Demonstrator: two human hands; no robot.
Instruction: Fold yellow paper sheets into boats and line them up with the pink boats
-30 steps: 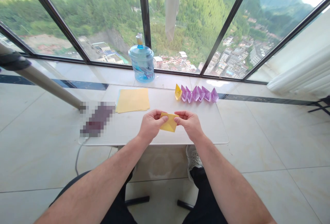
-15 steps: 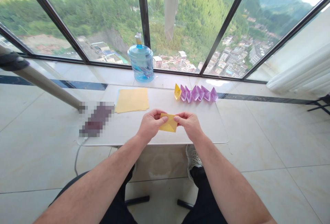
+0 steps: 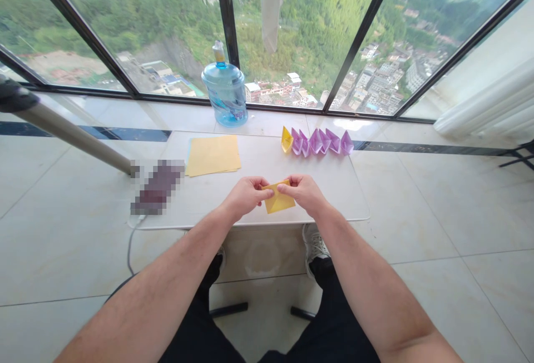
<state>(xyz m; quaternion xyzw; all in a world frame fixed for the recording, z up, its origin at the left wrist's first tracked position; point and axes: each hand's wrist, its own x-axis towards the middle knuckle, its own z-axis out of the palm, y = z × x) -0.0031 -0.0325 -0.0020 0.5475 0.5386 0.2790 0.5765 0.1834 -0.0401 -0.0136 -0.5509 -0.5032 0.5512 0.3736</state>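
Observation:
A folded yellow paper piece (image 3: 279, 200) is held just above the near edge of the small white table (image 3: 334, 196). My left hand (image 3: 244, 195) pinches its left top corner and my right hand (image 3: 303, 192) pinches its right top edge, fingertips almost meeting. Both hands are closed on the paper. A stack of yellow sheets (image 3: 213, 155) lies on the table's far left. At the far edge stands a row of folded shapes: one yellow (image 3: 286, 140) and several purple (image 3: 321, 142).
A blue water jug (image 3: 226, 92) stands on the window ledge behind the table. A blurred dark object (image 3: 157, 186) lies at the table's left end with a cable (image 3: 131, 240) hanging down. A grey pole (image 3: 70, 136) slants in from the left. Tiled floor surrounds the table.
The paper piece has turned in my hands and now hangs lower with a corner pointing down. My fingertips have come closer together at its top. The view has tilted down slightly.

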